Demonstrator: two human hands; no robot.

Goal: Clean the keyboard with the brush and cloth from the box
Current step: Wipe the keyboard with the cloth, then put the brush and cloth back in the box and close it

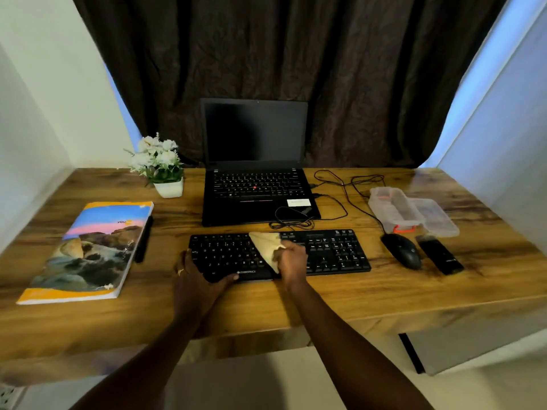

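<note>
Keyboard (278, 254) braced by left hand (195, 273) gripping its corner; right hand (291, 260) pinches cloth (266, 247); hard wiping may snag keycaps.

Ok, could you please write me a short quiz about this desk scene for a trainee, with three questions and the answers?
1. True or false: the right hand grips a cloth that lies on the keyboard.
2. Where does the left hand hold the keyboard? A: its left front corner. B: its right end. C: the middle of its back edge.
3. Is the clear plastic box open or closed?
Key: 1 true; 2 A; 3 open, its lid lies beside it.
</note>
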